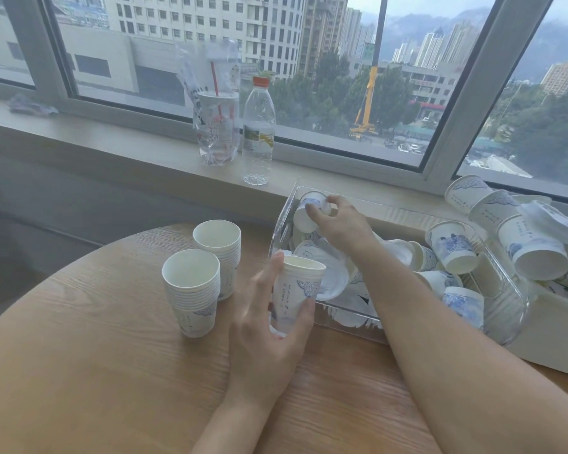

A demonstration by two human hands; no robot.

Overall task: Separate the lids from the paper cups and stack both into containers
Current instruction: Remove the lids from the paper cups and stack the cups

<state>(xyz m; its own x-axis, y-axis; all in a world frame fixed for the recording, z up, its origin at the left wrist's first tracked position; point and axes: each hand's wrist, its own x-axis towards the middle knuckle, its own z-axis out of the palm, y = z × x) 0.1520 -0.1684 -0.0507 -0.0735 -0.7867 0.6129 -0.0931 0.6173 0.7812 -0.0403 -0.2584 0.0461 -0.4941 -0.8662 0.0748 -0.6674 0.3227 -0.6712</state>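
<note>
A round wooden table (79,371) is seen below a window sill (112,139), on which a water bottle (258,132) and a bagged plastic cup (217,126) stand. A clear container (512,309) at the table's right edge is crowded with tumbled paper cups and white lids (333,278). Two upright cup stacks (192,290) (218,253), mouths upward, stand left of it. A white cup (297,291) with blue print is gripped upright by the left hand (269,335). A lidded cup (310,209), lying tilted in the container's far corner, is pinched by the right hand (338,221).
</note>
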